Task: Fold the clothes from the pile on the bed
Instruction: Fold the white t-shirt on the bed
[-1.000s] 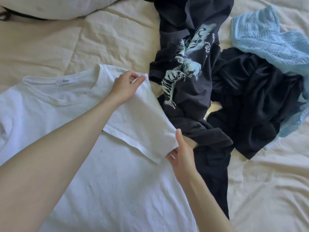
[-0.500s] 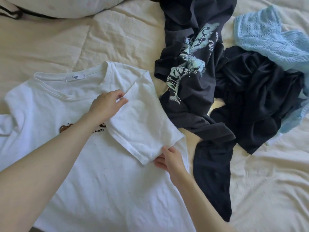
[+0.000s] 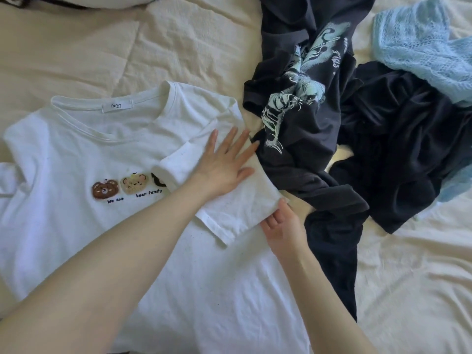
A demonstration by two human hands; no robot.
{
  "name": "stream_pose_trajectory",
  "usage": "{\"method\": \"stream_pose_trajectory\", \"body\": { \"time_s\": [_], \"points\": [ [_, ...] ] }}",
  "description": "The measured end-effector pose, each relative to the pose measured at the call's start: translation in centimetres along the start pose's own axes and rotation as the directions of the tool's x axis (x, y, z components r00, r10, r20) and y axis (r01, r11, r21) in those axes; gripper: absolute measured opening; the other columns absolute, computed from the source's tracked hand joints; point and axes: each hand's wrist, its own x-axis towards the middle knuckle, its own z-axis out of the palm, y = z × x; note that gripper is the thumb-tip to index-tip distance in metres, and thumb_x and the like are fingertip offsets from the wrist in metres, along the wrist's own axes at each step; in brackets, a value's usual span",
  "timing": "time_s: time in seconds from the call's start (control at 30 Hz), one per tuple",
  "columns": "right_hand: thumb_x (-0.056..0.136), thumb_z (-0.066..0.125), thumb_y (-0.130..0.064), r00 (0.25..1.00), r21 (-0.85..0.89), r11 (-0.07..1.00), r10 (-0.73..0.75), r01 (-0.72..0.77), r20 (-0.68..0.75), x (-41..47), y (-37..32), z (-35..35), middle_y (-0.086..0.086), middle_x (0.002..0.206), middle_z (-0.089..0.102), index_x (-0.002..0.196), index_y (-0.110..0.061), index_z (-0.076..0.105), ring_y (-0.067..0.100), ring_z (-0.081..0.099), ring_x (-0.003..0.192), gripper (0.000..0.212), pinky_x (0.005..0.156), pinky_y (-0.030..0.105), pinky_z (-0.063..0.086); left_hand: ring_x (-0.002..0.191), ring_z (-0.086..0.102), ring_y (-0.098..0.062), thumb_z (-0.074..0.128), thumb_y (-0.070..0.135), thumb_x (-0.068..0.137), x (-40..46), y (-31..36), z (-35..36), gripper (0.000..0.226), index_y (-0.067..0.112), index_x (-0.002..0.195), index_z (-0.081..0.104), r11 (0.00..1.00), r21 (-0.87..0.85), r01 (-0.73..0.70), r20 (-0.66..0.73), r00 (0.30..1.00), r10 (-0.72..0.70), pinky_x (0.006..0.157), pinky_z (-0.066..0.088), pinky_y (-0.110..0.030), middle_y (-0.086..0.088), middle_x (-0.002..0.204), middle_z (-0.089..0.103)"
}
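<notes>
A white T-shirt (image 3: 76,221) with a bear print lies face up on the bed, its right sleeve (image 3: 229,215) folded in over the chest. My left hand (image 3: 224,162) presses flat on that sleeve, fingers spread and straight. My right hand (image 3: 283,223) is at the sleeve's outer corner, with fingertips tucked under its edge. To the right lies the pile: a dark printed shirt (image 3: 301,103), a black garment (image 3: 398,149) and a light blue knit (image 3: 424,47).
The cream quilted bedspread (image 3: 127,47) spreads all around. A white pillow edge (image 3: 115,0) shows at the top. A dark sleeve or trouser leg (image 3: 334,251) trails down beside the T-shirt's right side.
My left hand let go of the sleeve top, slid right and now lies flat on the folded sleeve. The bear print came into view. My right hand stayed at the sleeve's corner.
</notes>
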Motion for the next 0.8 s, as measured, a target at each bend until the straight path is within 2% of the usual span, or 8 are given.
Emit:
{"method": "stream_pose_trajectory", "body": {
  "time_s": [0.1,0.2,0.27,0.33,0.5,0.67,0.73,0.8],
  "points": [
    [0.093,0.058,-0.026,0.946,-0.491,0.852,-0.287,0.180,-0.152,-0.8,0.3,-0.6,0.000,0.101,0.068,0.113,-0.017,0.054,0.015,0.069,0.087,0.022,0.070,0.024,0.053,0.146,-0.011,-0.026,0.010,0.056,0.093,-0.2,0.0,0.4,0.063,0.032,0.148,-0.011,0.999,-0.026,0.022,-0.093,0.995,-0.025,0.111,-0.010,-0.056,-0.002,0.159,-0.008],
    [0.092,0.059,-0.024,0.686,-0.890,0.111,-0.682,0.441,0.255,-2.8,1.6,-1.7,0.007,0.126,0.055,0.128,-0.014,0.052,0.023,0.053,0.116,0.038,0.091,0.032,0.043,0.146,0.002,-0.033,0.020,0.052,0.094,-3.8,-0.1,0.8,0.062,0.029,0.148,-0.001,0.997,-0.047,0.069,-0.239,0.968,-0.078,0.111,-0.004,-0.058,-0.008,0.159,0.004],
    [0.090,0.062,-0.020,0.526,-0.712,-0.438,-0.482,0.548,0.701,-3.7,3.2,-2.1,0.016,0.141,0.046,0.135,-0.010,0.050,0.035,0.039,0.134,0.048,0.108,0.047,0.034,0.143,0.016,-0.038,0.030,0.043,0.095,-7.6,-0.4,1.9,0.059,0.025,0.149,0.018,0.993,-0.083,0.088,-0.331,0.937,-0.111,0.110,0.008,-0.062,-0.015,0.156,0.019],
    [0.090,0.061,-0.029,0.480,-0.451,-0.697,-0.173,0.557,0.860,-3.8,4.9,-2.0,0.016,0.149,0.036,0.139,-0.014,0.047,0.037,0.028,0.140,0.054,0.111,0.055,0.025,0.141,0.021,-0.039,0.034,0.036,0.095,-11.1,-1.2,3.2,0.055,0.021,0.147,0.027,0.992,-0.089,0.092,-0.393,0.911,-0.120,0.109,0.016,-0.062,-0.018,0.153,0.025],
    [0.102,0.028,-0.040,0.682,-0.493,-0.732,-0.054,0.469,0.729,-3.1,7.0,-0.7,0.007,0.159,-0.010,0.152,-0.018,0.004,0.028,-0.018,0.144,0.060,0.114,0.044,-0.015,0.144,0.015,-0.034,0.046,0.026,0.097,-13.7,-4.2,3.1,0.057,0.014,0.148,0.025,0.911,-0.375,0.172,-0.346,0.885,-0.310,0.114,0.020,-0.048,-0.015,0.155,0.021],
    [0.102,0.027,-0.038,0.756,-0.518,-0.749,-0.036,0.412,0.654,-3.8,7.2,-1.0,0.005,0.159,-0.010,0.152,-0.022,0.004,0.026,-0.011,0.146,0.057,0.118,0.045,-0.004,0.116,0.051,-0.022,0.061,0.019,0.089,-10.3,-7.3,-0.7,0.051,0.017,0.136,0.042,0.272,-0.930,0.248,0.023,0.777,-0.630,0.101,0.038,-0.036,-0.001,0.111,0.060],
    [0.102,0.026,-0.039,0.762,-0.525,-0.748,-0.041,0.406,0.647,-4.1,7.1,-1.1,0.005,0.159,-0.011,0.152,-0.022,0.002,0.026,-0.011,0.146,0.058,0.119,0.045,-0.005,0.096,0.056,-0.021,0.063,0.017,0.087,-10.0,-8.0,-1.6,0.041,0.017,0.126,0.051,0.291,-0.920,0.262,0.052,0.818,-0.573,0.082,0.042,-0.028,0.006,0.084,0.056],
    [0.102,0.025,-0.039,0.760,-0.524,-0.748,-0.041,0.407,0.648,-4.6,7.1,-1.3,0.005,0.160,-0.010,0.152,-0.021,0.002,0.027,-0.009,0.147,0.058,0.119,0.045,-0.004,0.085,0.051,-0.017,0.064,0.018,0.086,-10.3,-8.6,-2.0,0.037,0.016,0.121,0.054,0.465,-0.845,0.264,-0.030,0.844,-0.535,0.074,0.036,-0.025,0.010,0.075,0.049]
  ]
}}
